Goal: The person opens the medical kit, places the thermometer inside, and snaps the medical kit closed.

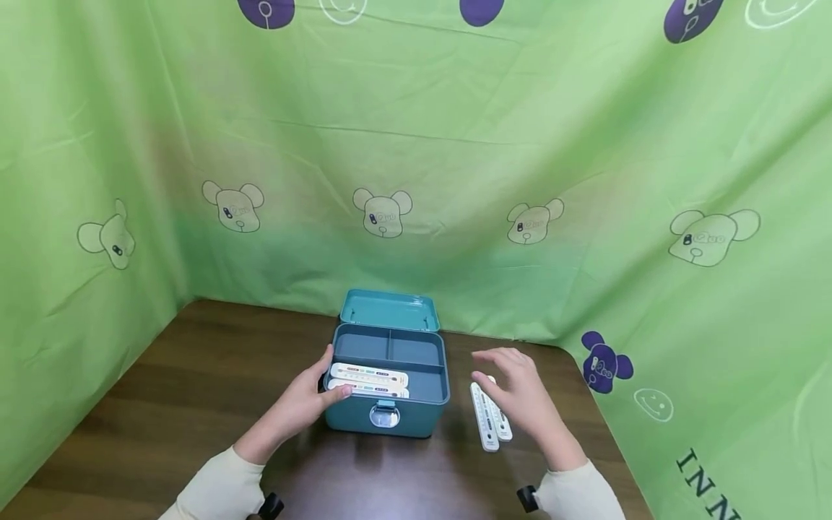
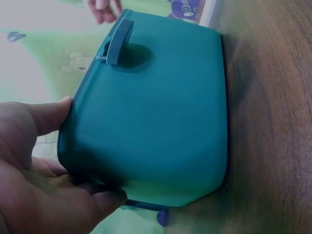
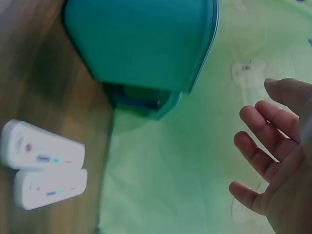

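A teal storage box (image 1: 416, 420) stands with its lid (image 1: 390, 310) raised at the back. My left hand (image 1: 304, 401) grips its left front corner, the thumb at the front rim and the fingers along the left side. Two white thermometers (image 1: 369, 374) lie in the front compartment, close to that thumb. To the right of the box, my right hand (image 1: 520, 390) is held above the table with nothing in it, fingers spread and slightly bent. Partly beneath it in the head view, two more white thermometers (image 1: 484, 419) lie side by side; the right wrist view shows their ends (image 3: 48, 151).
Dividers split the box's tray (image 1: 357, 345) into compartments, two of them at the back. A dark wooden table (image 1: 214, 375) carries everything. Green printed cloth (image 1: 442, 144) hangs behind the table and along both sides.
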`<action>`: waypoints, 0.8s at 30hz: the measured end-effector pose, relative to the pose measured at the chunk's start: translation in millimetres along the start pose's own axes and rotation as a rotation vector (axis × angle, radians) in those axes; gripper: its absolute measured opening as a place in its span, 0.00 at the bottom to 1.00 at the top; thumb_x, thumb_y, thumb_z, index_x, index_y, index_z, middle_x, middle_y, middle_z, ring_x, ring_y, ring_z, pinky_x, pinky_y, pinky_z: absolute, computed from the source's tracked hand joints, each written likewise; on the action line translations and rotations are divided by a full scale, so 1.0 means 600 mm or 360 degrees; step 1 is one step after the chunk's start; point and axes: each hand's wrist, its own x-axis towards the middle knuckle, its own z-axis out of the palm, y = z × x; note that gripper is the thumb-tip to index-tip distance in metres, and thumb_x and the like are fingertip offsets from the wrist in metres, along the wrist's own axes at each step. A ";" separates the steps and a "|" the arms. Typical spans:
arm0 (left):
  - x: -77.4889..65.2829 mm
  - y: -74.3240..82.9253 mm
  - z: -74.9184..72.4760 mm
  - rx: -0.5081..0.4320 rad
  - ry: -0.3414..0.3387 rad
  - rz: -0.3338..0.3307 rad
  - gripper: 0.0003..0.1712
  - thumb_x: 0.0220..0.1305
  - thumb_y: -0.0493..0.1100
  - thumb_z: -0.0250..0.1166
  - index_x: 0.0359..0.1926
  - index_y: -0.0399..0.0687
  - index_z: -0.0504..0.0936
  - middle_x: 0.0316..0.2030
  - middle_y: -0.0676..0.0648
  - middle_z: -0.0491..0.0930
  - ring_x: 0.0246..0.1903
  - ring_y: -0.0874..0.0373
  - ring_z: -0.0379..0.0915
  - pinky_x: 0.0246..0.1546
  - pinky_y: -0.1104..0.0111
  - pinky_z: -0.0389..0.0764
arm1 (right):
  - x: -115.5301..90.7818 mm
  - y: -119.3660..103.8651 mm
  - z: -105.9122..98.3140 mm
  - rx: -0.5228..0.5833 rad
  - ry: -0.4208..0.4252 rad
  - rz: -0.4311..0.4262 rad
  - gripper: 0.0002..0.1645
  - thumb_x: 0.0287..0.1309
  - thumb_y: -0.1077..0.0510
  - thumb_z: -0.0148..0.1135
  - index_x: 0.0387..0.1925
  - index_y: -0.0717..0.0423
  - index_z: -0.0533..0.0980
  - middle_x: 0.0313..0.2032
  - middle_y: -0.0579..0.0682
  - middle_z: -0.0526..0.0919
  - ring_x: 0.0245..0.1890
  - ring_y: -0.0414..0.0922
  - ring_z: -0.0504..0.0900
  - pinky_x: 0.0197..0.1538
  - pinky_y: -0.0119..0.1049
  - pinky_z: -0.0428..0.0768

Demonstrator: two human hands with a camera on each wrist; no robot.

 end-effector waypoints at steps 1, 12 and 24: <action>0.000 0.000 0.001 -0.0006 -0.0001 0.0003 0.56 0.67 0.52 0.70 0.82 0.41 0.44 0.81 0.39 0.47 0.79 0.41 0.44 0.76 0.43 0.53 | -0.009 0.005 -0.004 -0.0012 0.0022 0.0013 0.19 0.58 0.61 0.74 0.52 0.57 0.84 0.48 0.50 0.88 0.52 0.52 0.82 0.61 0.57 0.69; 0.000 -0.001 0.001 0.0007 0.0022 0.0019 0.56 0.67 0.53 0.70 0.81 0.40 0.45 0.80 0.38 0.48 0.79 0.40 0.44 0.76 0.43 0.53 | -0.091 0.048 -0.023 -0.0136 0.0104 0.0118 0.23 0.49 0.64 0.78 0.49 0.57 0.85 0.44 0.48 0.88 0.46 0.50 0.83 0.53 0.38 0.76; -0.002 0.005 0.000 0.0015 -0.0008 0.0013 0.57 0.68 0.53 0.70 0.81 0.40 0.44 0.80 0.38 0.47 0.79 0.40 0.43 0.76 0.43 0.52 | -0.143 0.080 -0.002 -0.0073 -0.0071 0.0357 0.30 0.45 0.63 0.81 0.54 0.56 0.83 0.48 0.46 0.87 0.50 0.49 0.81 0.56 0.48 0.76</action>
